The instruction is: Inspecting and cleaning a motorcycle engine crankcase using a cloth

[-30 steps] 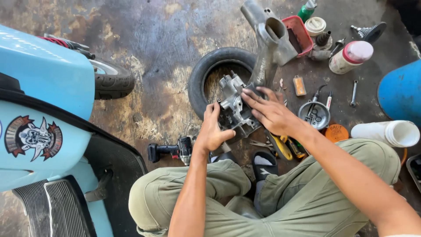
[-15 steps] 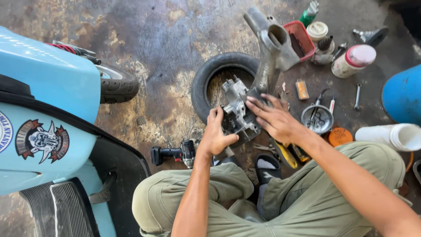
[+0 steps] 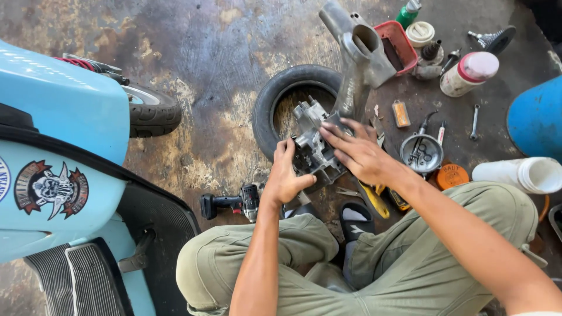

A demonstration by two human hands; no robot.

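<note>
The grey metal engine part (image 3: pixel 313 146) rests against the tyre (image 3: pixel 275 93), long axis running away from the person. Left hand (image 3: pixel 287 175) grips its near-left edge; right hand (image 3: pixel 357 152) lies spread across it, seemingly pressing.

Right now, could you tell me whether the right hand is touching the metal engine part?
Touching. The head view shows the right hand lying flat on the metal engine part, its fingers spread across the casting.

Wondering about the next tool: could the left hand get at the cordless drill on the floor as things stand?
Probably yes: the drill lies just beside the left hand, with bare floor between, though that hand grips the metal engine part.
</note>
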